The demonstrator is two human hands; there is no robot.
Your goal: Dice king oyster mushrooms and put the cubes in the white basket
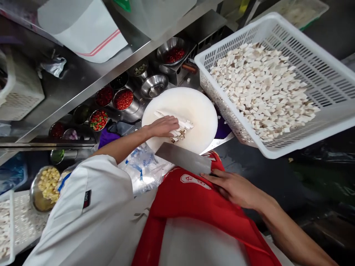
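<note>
A round white cutting board (203,111) lies on the counter ahead of me. My left hand (165,126) is on it, fingers close together and curved over white mushroom strips (185,123), pressing them to the board. Small cut mushroom bits (175,139) lie by its fingertips; part of the strips is hidden under the palm. My right hand (233,186) is closed around the handle of a cleaver (184,158). The broad blade is held in front of my red apron (191,199), near the board's front edge and apart from the mushroom.
Right of the board, a white perforated basket (244,129) holds many diced mushroom pieces (263,88). Metal bowls of chopped red chilies (123,99) and other ingredients stand behind left. A steel shelf (91,87) overhangs the left side. A plastic bag (142,162) lies before the board.
</note>
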